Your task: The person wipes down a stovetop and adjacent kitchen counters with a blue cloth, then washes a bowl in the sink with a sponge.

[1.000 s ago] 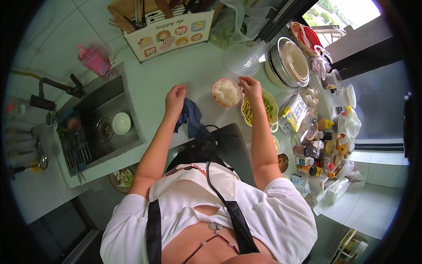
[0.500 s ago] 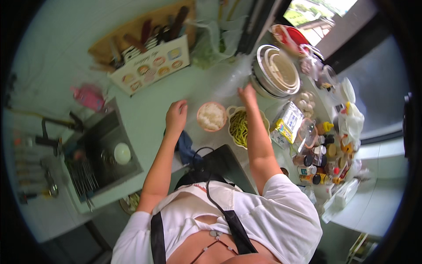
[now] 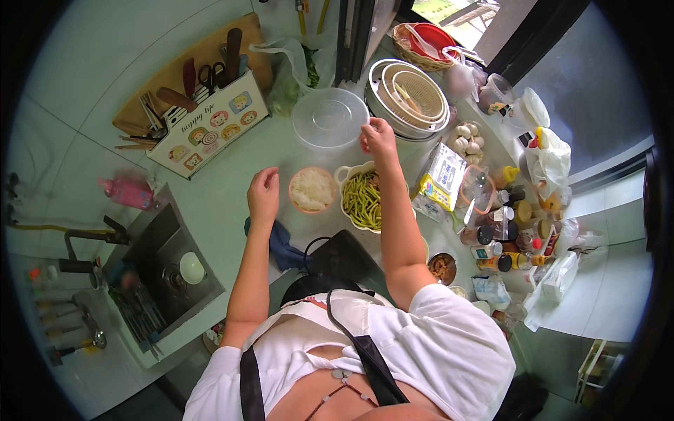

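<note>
My right hand (image 3: pixel 379 142) is closed at the near right rim of a clear round plastic lid (image 3: pixel 328 119), which lies at the back of the counter. Its forearm passes over the right part of a pale scalloped bowl (image 3: pixel 343 172) of cut green beans (image 3: pixel 361 201), hiding some of it. My left hand (image 3: pixel 263 194) hovers left of a pink bowl (image 3: pixel 291 198) of white rice (image 3: pixel 313 189). Its fingers are drawn together, with nothing visible in them. Below that wrist lies a dark blue cloth (image 3: pixel 284 247).
Left are a sink (image 3: pixel 184 305) with a white bowl (image 3: pixel 192 268) and a knife holder (image 3: pixel 210 133). Nested basins and strainers (image 3: pixel 409 98), garlic (image 3: pixel 467 144), a wipes pack (image 3: pixel 441 179) and several seasoning jars (image 3: pixel 502 224) crowd the right. A dark flat board (image 3: pixel 344 258) lies near my body.
The view has shifted, so most counter things sit further left, and it is sharper. My right hand stays by the clear lid's rim; my left stays beside the rice, fingers drawn together.
</note>
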Available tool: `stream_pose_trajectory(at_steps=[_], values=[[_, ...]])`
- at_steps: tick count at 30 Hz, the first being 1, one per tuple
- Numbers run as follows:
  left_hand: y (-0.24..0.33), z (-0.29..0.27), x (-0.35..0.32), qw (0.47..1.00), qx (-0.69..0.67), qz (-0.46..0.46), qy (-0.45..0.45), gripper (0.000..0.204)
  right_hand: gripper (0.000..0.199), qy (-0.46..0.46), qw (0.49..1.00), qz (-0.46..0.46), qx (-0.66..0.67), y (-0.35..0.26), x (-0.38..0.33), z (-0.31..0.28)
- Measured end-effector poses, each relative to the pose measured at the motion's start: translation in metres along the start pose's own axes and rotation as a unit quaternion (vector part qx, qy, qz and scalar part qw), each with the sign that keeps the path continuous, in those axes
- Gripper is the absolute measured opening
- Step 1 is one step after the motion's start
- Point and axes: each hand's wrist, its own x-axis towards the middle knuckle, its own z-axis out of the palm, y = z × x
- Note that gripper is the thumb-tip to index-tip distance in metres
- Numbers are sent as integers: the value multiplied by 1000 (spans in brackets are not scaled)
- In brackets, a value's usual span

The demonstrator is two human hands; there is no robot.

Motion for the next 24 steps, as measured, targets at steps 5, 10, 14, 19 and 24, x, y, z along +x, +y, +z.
stream_pose_trajectory(at_steps=[5,10,14,19,24], values=[[23,10,6,998,-33,47,0,18,29,84,981,-80,157,-33,-39,-33],[51,21,5,997,-58,44,-17,18,25,188,927,-164,280,-49,-12,-82],[46,28,1,997,-62,51,-16,18,29,232,914,-118,312,-45,21,-97],[31,20,-9,999,-30,35,9,18,41,124,947,-56,292,-32,18,-82],[9,-6,-28,999,-19,-2,46,18,32,59,965,-22,256,-19,-10,-38]])
